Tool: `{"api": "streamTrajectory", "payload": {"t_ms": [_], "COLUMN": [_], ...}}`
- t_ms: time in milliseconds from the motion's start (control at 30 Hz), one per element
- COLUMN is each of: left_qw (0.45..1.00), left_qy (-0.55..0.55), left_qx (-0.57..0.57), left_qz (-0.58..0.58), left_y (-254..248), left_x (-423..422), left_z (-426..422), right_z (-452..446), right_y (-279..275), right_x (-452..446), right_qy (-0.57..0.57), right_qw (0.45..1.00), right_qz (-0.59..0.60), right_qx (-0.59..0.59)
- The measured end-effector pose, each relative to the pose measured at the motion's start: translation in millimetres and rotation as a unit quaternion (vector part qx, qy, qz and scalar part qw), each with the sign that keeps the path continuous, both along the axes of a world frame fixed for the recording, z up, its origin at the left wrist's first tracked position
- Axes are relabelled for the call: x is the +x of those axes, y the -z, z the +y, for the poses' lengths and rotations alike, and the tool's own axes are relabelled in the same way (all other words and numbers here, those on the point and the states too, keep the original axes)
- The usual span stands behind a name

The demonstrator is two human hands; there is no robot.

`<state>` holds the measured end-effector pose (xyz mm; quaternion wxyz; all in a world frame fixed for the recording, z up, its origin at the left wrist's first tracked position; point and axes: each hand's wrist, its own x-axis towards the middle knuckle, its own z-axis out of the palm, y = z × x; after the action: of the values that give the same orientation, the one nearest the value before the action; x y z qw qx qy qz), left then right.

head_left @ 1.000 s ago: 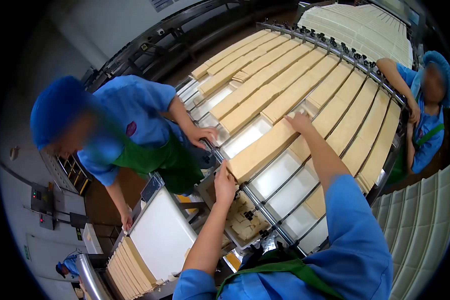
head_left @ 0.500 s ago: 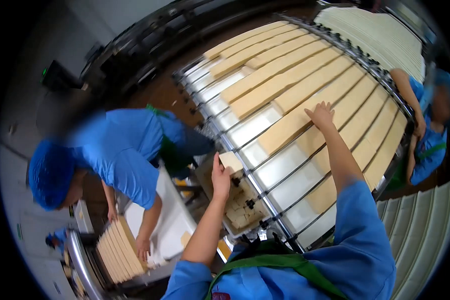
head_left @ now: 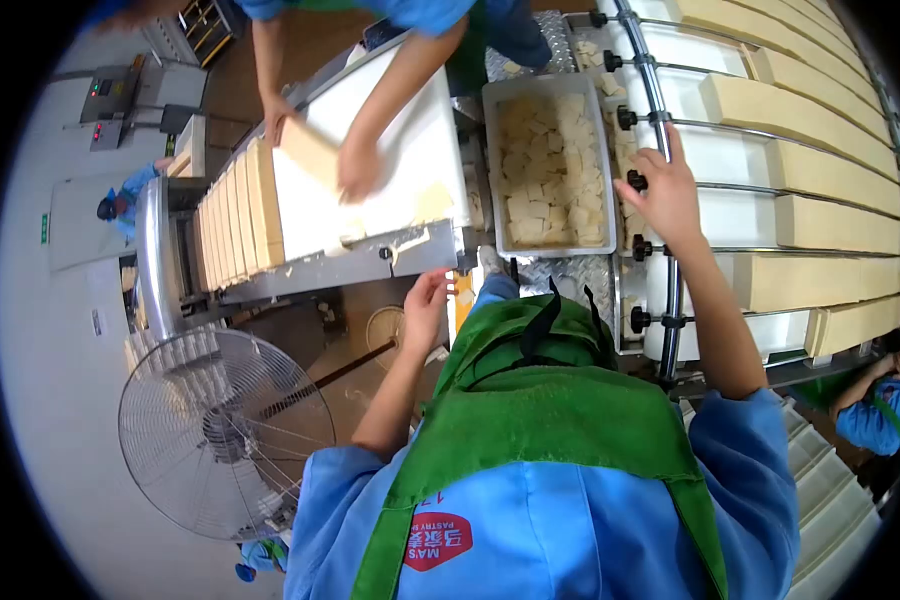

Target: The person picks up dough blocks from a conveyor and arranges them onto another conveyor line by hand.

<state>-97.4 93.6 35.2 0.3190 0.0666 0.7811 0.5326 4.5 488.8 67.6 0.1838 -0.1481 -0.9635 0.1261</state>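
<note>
My left hand [head_left: 427, 310] hangs beside the corner of the co-worker's white-topped table [head_left: 410, 110], its fingers loosely bent with nothing visible between them. My right hand [head_left: 667, 195] is over the near metal rail [head_left: 650, 85] of the conveyor, fingers spread around a black knob [head_left: 637, 180]; whether it presses on the knob I cannot tell. Long pale bread slabs [head_left: 835, 165] lie in lanes between thin rods on the white conveyor bed [head_left: 735, 212]. Between my hands, farther forward, stands a grey bin [head_left: 492, 170] holding many square bread pieces [head_left: 555, 190].
Across the table a co-worker's hands [head_left: 355, 165] handle a blurred slab beside a row of upright slabs [head_left: 240, 215]. A large caged fan [head_left: 225, 430] stands at lower left. Another person [head_left: 875, 410] is at far right, near pale ridged trays [head_left: 830, 480].
My view has swung left and down. The bread piece has left my left hand, which is now lower. My right hand has moved off the slabs to the near rail.
</note>
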Motion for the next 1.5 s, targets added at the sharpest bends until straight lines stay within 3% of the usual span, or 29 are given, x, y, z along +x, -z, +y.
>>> {"api": "streamTrajectory", "payload": {"t_ms": [67,167,433,600,833,900,933,1067,1267,1300,1333,1400,1467,1500], "left_qw": [0.996,0.994,0.992,0.981,0.948,0.937,0.930,0.923,0.921,0.909,0.913,0.918,0.925,0.927], "left_qy": [-0.064,-0.072,-0.061,-0.146,-0.227,-0.223,-0.212,-0.225,-0.106,-0.106,-0.094,-0.037,0.002,-0.006], "left_qx": [0.010,-0.015,-0.105,-0.127,-0.210,-0.246,-0.283,-0.298,-0.374,-0.401,-0.396,-0.395,-0.380,-0.375], "left_qz": [-0.055,-0.084,-0.012,0.007,-0.075,-0.106,-0.102,-0.096,0.022,-0.043,-0.011,0.005,0.023,0.022], "left_y": [10,13,19,50,76,88,68,65,102,113,90,100,113,95], "left_x": [30,65,111,141,219,240,240,246,220,211,200,186,172,163], "left_z": [-29,-50,-80,-139,-206,-217,-205,-201,-208,-207,-190,-190,-192,-184], "right_z": [0,-3,-6,-8,-8,-6,-7,0,9,13,17,15,13,10], "right_y": [-5,-5,-5,-7,-4,-1,-2,5,18,33,37,30,37,35], "right_x": [0,1,-1,-3,-2,-1,-1,-1,0,0,0,-1,0,0], "right_qy": [-0.008,0.004,0.015,0.020,0.013,0.027,0.037,0.014,-0.006,-0.006,-0.010,-0.012,0.000,0.012], "right_qw": [1.000,0.999,0.999,0.998,0.996,0.996,0.996,0.995,0.996,0.999,0.999,0.996,0.999,0.999], "right_qz": [-0.003,-0.041,-0.046,-0.061,-0.075,-0.082,-0.084,-0.097,-0.084,-0.048,-0.052,-0.079,-0.013,0.015], "right_qx": [0.006,0.004,0.022,0.030,0.037,0.007,0.008,0.029,-0.013,0.006,-0.012,-0.027,-0.029,-0.041]}}
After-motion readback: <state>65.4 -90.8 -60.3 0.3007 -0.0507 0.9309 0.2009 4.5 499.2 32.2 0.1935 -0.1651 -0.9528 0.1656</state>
